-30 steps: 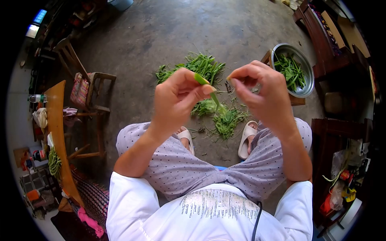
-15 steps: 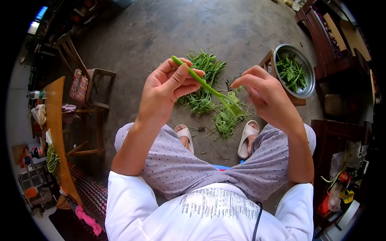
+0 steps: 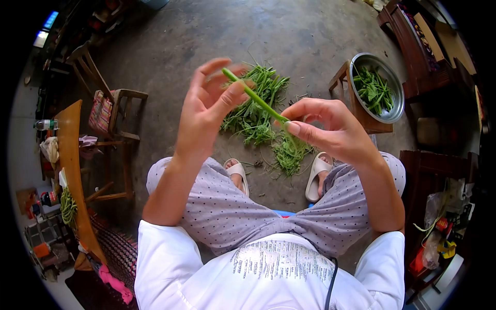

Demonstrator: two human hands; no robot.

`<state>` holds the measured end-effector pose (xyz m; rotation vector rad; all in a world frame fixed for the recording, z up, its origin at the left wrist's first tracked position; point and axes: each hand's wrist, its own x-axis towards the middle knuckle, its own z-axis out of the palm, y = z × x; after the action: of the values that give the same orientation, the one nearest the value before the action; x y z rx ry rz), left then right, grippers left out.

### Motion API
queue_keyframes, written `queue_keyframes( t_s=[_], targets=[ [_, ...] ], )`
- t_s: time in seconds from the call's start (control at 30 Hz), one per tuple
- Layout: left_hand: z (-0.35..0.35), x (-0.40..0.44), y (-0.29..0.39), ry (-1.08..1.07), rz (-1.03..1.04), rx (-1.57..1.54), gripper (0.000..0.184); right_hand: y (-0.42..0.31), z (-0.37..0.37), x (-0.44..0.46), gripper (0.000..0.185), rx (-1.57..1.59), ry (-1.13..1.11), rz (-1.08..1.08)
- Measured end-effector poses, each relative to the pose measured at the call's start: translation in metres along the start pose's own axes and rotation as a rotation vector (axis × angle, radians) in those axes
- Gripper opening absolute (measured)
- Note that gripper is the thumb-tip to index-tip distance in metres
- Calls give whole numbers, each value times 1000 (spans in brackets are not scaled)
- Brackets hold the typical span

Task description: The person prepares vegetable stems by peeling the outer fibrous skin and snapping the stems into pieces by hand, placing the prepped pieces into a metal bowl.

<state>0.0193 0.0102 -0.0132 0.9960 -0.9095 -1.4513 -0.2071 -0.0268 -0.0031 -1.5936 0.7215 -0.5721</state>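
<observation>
A long green vegetable stem (image 3: 261, 102) slants between my hands in front of my chest. My left hand (image 3: 209, 106) is at its upper end, thumb against the stem and fingers loosely curled behind it, smeared by motion. At the lower end my right hand (image 3: 328, 124) pinches the stem between thumb and index finger, with thin green wisps hanging beneath. On the floor beyond lies a pile of leafy green stems (image 3: 263, 90). Closer to my feet is a smaller heap of leaves and trimmings (image 3: 290, 155).
To the right, a metal basin (image 3: 398, 101) of green stems rests on a wooden stool (image 3: 380, 126). A wooden chair (image 3: 121, 101) and a wooden table (image 3: 72, 155) stand left. My sandalled feet (image 3: 319, 175) flank the trimmings on the concrete floor (image 3: 310, 41).
My right hand has come in from the right and down, closing its fingertips on the stem's lower end. My left fingers have loosened and lifted slightly around the upper end.
</observation>
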Motion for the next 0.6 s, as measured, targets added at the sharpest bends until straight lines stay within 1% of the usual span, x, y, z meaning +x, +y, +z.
queue_keyframes(
  t_s=[0.03, 0.07, 0.13, 0.17, 0.2, 0.23, 0.27, 0.33, 0.37, 0.53, 0.6],
  targets=[
    [6, 0, -2, 115, 318, 433, 37, -1, 0, 0, 22, 59, -4, 53],
    [8, -1, 1, 86, 451, 629, 38, 0, 0, -1, 22, 60, -3, 53],
    [12, -3, 8, 107, 752, 1014, 42, 0, -1, -2, 20, -37, 57, 3],
    [14, -7, 8, 21, 839, 1251, 36, 0, 0, -2, 20, -36, 59, 2],
    [17, -10, 7, -71, 921, 1487, 30, 0, 0, -2, 18, -167, 106, -99],
    [24, -12, 4, -42, 905, 1473, 21, 1, 1, -3, 17, -298, 152, -200],
    [23, -12, 2, -43, 904, 1473, 21, 0, 1, -3, 17, -297, 151, -200],
    [18, -9, -5, -43, 942, 1521, 25, -3, 0, -3, 14, -467, 187, -275],
    [19, -7, -5, -24, 993, 1497, 25, -4, 1, -3, 14, -467, 187, -277],
    [24, -8, -4, 6, 1020, 1474, 23, -7, 6, -4, 12, -549, 295, -291],
    [26, -7, -5, 27, 1043, 1477, 23, -9, 10, -5, 11, -507, 332, -265]
  ],
)
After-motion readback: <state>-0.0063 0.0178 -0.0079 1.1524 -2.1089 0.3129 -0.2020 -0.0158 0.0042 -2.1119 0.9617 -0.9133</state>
